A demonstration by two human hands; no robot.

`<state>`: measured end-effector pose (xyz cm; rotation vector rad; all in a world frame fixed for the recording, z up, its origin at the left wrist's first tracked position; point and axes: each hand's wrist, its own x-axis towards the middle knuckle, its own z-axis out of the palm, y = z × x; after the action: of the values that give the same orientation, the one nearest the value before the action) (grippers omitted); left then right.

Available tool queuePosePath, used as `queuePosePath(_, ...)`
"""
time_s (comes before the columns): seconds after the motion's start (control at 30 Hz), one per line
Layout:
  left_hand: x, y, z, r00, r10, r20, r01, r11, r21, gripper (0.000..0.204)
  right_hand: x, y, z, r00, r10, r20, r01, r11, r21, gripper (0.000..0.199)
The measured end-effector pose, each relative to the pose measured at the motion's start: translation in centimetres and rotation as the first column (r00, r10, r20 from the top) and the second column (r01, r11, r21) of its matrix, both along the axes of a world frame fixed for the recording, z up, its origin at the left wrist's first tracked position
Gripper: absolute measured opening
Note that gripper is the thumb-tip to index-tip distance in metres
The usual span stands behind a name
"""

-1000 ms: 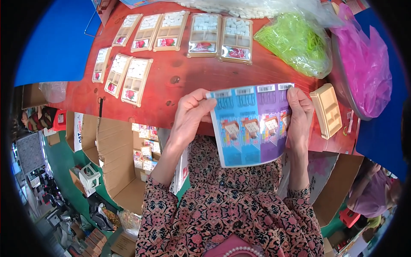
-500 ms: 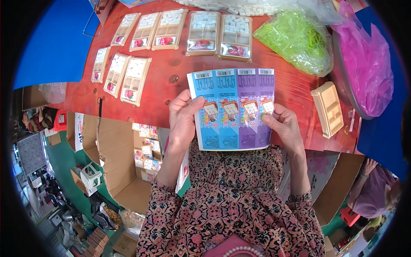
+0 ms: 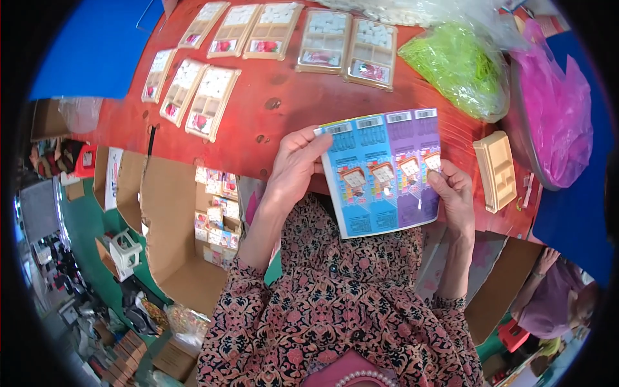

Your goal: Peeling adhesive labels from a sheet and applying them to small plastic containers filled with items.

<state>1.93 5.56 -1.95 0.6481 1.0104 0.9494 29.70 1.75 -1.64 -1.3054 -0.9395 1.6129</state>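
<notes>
Over the near edge of the table I hold up a printed sheet (image 3: 367,216) with blue and purple columns, barcodes along the top and small tray pictures in the middle. It may be several sheets stacked. My left hand (image 3: 293,169) is closed on its upper left edge, thumb in front and fingers hidden behind. My right hand (image 3: 456,193) pinches the right edge, thumb on the printed face. Just right of that hand lies an empty beige compartment tray (image 3: 495,171). At the back left, several filled trays (image 3: 214,100) hold white pieces and red packets.
On the far right is a bowl with a pink plastic bag (image 3: 558,113); beside it sits a clear bag of green shreds (image 3: 461,71). A cardboard box (image 3: 174,226) with small printed packs stands below the table's left side. Another person (image 3: 558,300) is at lower right.
The sheet has shifted right and tilted, its left side now higher. My left hand has slid up to its upper left edge. The right hand still grips the right edge.
</notes>
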Motion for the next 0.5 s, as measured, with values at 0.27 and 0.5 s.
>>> queuePosePath(0.27, 3.8, -2.0, -1.5, 0.98, 0.109, 0.167, -0.119, 0.992, 0.052, 0.011, 4.1, -0.1, -0.6, 0.976, -0.193, 0.103, 0.186, 0.979, 0.079, 0.017)
queuePosePath(0.5, 2.9, -3.1, -1.5, 0.936, 0.147, 0.319, -0.18, 0.981, 0.075, 0.015, 3.8, 1.3, 0.2, 0.963, -0.077, 0.258, 0.023, 0.978, 0.205, 0.018)
